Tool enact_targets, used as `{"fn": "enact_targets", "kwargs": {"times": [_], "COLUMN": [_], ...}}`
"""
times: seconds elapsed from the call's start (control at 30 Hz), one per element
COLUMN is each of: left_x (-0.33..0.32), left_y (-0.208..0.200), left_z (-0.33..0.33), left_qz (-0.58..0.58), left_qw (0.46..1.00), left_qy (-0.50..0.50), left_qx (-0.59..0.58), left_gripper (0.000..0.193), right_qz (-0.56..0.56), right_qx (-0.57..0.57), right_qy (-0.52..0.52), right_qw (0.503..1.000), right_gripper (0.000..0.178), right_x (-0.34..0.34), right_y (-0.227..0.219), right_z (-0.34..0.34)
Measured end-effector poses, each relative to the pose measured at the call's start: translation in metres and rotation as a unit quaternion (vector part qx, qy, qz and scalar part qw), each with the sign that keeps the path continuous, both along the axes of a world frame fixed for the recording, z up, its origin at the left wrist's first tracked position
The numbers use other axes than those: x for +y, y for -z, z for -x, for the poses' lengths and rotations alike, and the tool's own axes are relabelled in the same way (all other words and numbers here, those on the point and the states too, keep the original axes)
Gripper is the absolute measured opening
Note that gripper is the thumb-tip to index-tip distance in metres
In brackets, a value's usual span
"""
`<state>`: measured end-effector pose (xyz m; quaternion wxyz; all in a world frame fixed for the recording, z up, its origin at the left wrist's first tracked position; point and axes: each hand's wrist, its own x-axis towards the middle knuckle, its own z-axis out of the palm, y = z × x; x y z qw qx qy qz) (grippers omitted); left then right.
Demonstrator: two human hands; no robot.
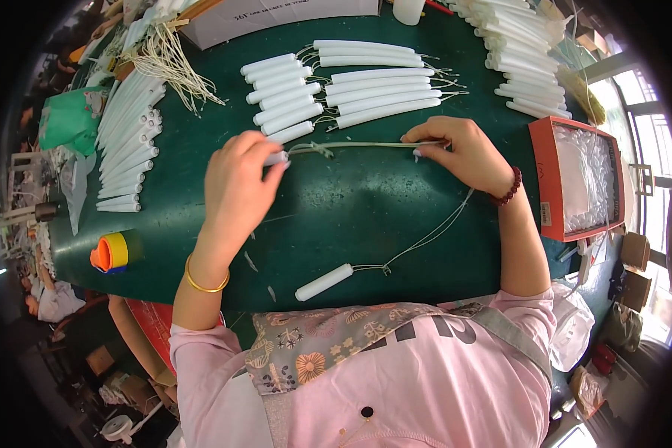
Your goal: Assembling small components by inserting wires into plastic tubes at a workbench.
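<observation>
My left hand (237,183) pinches the end of a white tube (278,158), most of it hidden behind the fingers. Off that end runs a pale cord (369,145) with a small knot or clip near the tube. Its far end is gripped between the thumb and fingers of my right hand (470,155), so it stretches nearly straight above the green table (336,224). Closer to me lies a second white tube (324,283). Thin wires (429,237) with a small connector lead from it up toward my right wrist.
Beyond my hands lie rows of wired white tubes (384,77). White tubes (131,142) and loose cords (175,67) pile at left, more tubes (526,63) at far right. An orange-red box (539,179) of clear plastic pieces stands right; tape rolls (112,252) sit left.
</observation>
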<state>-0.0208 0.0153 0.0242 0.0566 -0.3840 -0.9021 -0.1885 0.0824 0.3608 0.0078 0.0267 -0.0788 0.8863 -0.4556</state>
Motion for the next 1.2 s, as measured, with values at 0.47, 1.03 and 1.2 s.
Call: {"fn": "enact_targets", "kwargs": {"times": [0.47,1.03,1.2], "left_x": [0.094,0.091,0.087], "left_y": [0.046,0.05,0.052], "left_z": [0.0,-0.004,-0.003], "left_qz": [-0.154,-0.203,-0.213], "left_qw": [0.976,0.971,0.969], "left_qy": [0.153,0.118,0.111], "left_qx": [0.025,-0.046,-0.048], "left_gripper": [0.006,0.005,0.004], "right_qz": [0.011,-0.569,-0.338], "right_qx": [-0.027,0.083,0.259], "right_qy": [0.046,0.334,0.346], "right_qw": [0.998,0.747,0.836], "right_gripper": [0.025,0.022,0.017], "right_x": [0.022,0.121,0.069], "right_y": [-0.01,0.012,-0.045], "right_z": [-0.003,-0.005,-0.017]}}
